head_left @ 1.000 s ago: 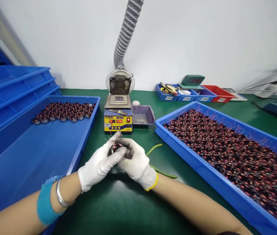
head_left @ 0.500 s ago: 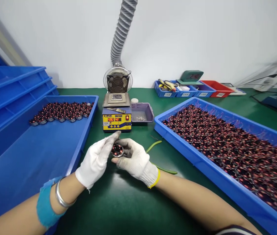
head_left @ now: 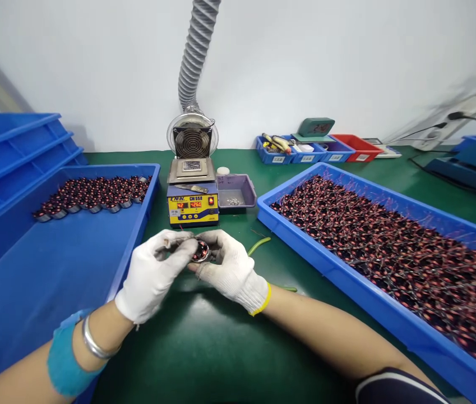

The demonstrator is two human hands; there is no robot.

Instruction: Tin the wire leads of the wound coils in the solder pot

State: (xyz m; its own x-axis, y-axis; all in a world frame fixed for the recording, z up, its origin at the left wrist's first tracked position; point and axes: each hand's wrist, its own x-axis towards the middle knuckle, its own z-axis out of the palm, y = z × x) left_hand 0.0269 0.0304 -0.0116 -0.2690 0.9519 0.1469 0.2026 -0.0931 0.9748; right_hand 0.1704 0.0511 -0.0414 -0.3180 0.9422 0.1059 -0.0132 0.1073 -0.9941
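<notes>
Over the green table, in the head view, my right hand [head_left: 225, 264] in a white knit glove grips a small round motor stator [head_left: 201, 252]. Its dark core and copper-red windings face up, with a silvery rim. My left hand [head_left: 157, 266], also gloved, has thumb and fingers pinched together at the stator's left edge. What lies between those fingertips is hidden, though a thin reddish line shows just above them. Both gloves are darkened at the fingertips. Just behind the hands stands a yellow and blue solder pot [head_left: 193, 207] with lit red digits.
A blue tray [head_left: 153, 193] on the left holds rows of stators; another blue tray [head_left: 326, 269] on the right is heaped with wired ones. Behind are a purple bin [head_left: 244, 188], small parts bins [head_left: 277, 159] and an exhaust hose [head_left: 195, 56]. Green strips [head_left: 258, 245] lie near my right hand.
My left fingers have bent from stretched upward into a pinch at the stator. Both hands and the stator sit slightly higher in view. The whole scene has shifted left as the camera turned.
</notes>
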